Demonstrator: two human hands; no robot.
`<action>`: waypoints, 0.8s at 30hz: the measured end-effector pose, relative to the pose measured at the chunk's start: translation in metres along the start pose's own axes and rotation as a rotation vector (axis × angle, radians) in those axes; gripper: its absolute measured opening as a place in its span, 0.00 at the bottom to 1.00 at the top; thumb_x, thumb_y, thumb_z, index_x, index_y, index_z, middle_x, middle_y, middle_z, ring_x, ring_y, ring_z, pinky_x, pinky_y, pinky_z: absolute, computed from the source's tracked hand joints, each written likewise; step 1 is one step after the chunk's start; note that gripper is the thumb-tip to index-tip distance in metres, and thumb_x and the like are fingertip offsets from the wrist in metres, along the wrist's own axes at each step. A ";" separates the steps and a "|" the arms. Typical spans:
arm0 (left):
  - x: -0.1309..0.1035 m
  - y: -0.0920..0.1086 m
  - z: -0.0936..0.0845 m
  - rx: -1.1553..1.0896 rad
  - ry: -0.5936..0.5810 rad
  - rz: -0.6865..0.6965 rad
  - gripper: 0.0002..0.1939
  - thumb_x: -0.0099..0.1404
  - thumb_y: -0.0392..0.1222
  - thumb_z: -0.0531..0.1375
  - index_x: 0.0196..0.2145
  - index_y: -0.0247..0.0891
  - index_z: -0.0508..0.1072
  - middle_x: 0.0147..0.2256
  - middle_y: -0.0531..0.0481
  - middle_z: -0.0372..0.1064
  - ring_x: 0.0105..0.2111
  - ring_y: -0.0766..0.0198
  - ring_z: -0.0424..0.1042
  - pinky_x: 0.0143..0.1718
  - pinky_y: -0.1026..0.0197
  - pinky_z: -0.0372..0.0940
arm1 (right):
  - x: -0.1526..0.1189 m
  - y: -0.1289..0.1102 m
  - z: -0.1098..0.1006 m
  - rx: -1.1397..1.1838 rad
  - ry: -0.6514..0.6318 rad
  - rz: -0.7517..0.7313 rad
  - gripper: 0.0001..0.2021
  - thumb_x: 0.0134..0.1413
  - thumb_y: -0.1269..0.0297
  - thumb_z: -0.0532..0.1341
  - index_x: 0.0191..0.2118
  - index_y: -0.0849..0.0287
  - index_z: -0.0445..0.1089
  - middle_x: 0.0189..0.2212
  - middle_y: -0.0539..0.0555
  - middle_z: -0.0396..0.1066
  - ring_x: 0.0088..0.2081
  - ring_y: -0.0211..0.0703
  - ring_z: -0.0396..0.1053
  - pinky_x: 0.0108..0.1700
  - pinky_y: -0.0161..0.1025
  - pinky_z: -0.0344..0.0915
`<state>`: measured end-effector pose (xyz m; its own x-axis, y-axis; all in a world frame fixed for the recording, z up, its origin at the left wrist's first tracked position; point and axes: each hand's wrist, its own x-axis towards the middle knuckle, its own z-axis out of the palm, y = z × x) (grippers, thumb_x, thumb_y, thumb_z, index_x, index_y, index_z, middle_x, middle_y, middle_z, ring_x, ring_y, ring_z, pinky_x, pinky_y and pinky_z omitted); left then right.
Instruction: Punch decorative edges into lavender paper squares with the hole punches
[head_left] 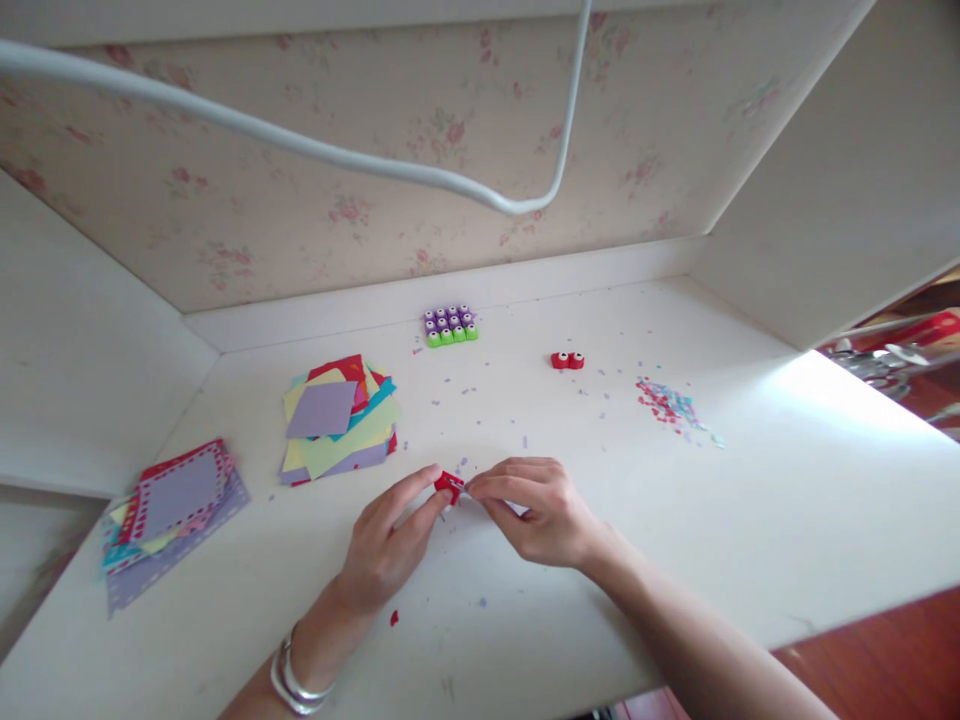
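Observation:
My left hand [394,540] holds a small red craft punch [448,484] between thumb and fingers, just above the white table. Close against the punch's right side, my right hand [536,505] is closed in a pinch. A bit of lavender paper [516,507] shows beneath its fingers, mostly hidden, and its edge meets the slot side of the punch. Two more red punches [568,360] with white, eye-like buttons stand farther back. Rows of purple and green punches [450,325] are grouped near the back edge.
Coloured paper sheets [322,410] lie stacked on the left. Nearer the left edge is a pile of sheets with punched borders [180,495]. Small red and blue cutouts [667,403] are heaped at right, with lavender bits scattered around. A white bent tube [420,172] crosses above.

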<state>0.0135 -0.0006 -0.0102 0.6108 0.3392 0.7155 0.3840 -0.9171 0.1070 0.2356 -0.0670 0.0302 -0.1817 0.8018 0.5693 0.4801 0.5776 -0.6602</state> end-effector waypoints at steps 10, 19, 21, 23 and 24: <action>-0.002 -0.001 -0.001 0.011 0.018 0.001 0.24 0.60 0.27 0.64 0.52 0.41 0.70 0.51 0.42 0.71 0.48 0.58 0.74 0.47 0.57 0.74 | 0.000 -0.001 -0.003 -0.039 -0.026 -0.118 0.20 0.53 0.81 0.55 0.47 0.53 0.71 0.39 0.53 0.79 0.38 0.42 0.76 0.41 0.41 0.72; 0.003 -0.002 0.010 -0.338 0.094 -0.442 0.15 0.65 0.32 0.61 0.49 0.41 0.69 0.50 0.44 0.72 0.48 0.58 0.74 0.50 0.52 0.73 | -0.001 0.004 -0.005 -0.010 0.017 0.011 0.14 0.56 0.76 0.57 0.43 0.53 0.74 0.38 0.54 0.79 0.37 0.43 0.76 0.40 0.40 0.73; 0.001 -0.003 0.013 -0.481 0.075 -0.622 0.14 0.67 0.37 0.59 0.50 0.40 0.68 0.49 0.43 0.73 0.47 0.58 0.76 0.47 0.54 0.74 | 0.000 0.005 -0.004 0.029 0.052 0.144 0.11 0.58 0.72 0.58 0.41 0.54 0.76 0.37 0.54 0.79 0.37 0.43 0.76 0.40 0.39 0.73; 0.000 -0.004 0.013 -0.545 0.038 -0.747 0.15 0.68 0.41 0.59 0.52 0.39 0.67 0.48 0.42 0.74 0.44 0.58 0.77 0.45 0.55 0.75 | 0.001 0.005 -0.005 0.090 0.087 0.322 0.07 0.57 0.68 0.61 0.39 0.54 0.77 0.36 0.54 0.79 0.36 0.43 0.76 0.39 0.39 0.73; 0.001 -0.005 0.012 -0.526 0.012 -0.779 0.16 0.68 0.43 0.59 0.53 0.39 0.66 0.47 0.43 0.74 0.42 0.58 0.77 0.44 0.55 0.75 | 0.002 0.006 -0.005 0.128 0.097 0.416 0.06 0.55 0.66 0.63 0.37 0.54 0.77 0.35 0.53 0.79 0.36 0.43 0.76 0.39 0.39 0.73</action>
<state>0.0200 0.0065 -0.0182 0.3053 0.8977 0.3176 0.3177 -0.4105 0.8547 0.2425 -0.0625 0.0297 0.0880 0.9554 0.2819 0.3839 0.2286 -0.8946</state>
